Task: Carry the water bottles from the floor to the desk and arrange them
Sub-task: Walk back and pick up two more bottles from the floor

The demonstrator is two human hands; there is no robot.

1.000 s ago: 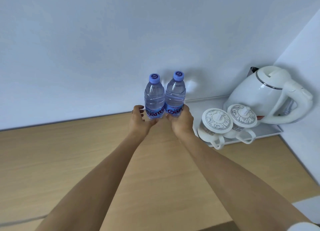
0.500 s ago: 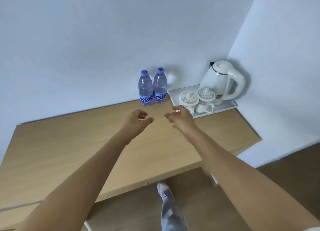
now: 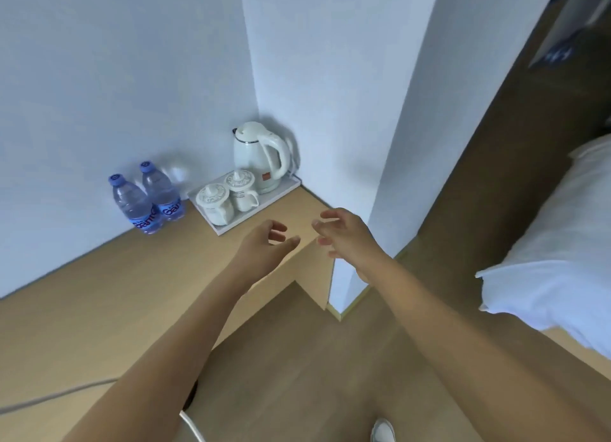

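Both hands had drawn back from the two water bottles (image 3: 145, 198), which stood upright, touching, against the far wall on the desk (image 3: 99, 302). Left hand (image 3: 264, 246) and right hand (image 3: 344, 236) hung over the desk's right edge, fingers loose, holding nothing. Bare desktop lay between hands and bottles. Just right of the bottles, a tray (image 3: 281, 193) held two lidded cups (image 3: 228, 195) and a kettle (image 3: 261, 155).

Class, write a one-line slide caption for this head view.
Two water bottles stand on the desk beside the tray; both hands empty.
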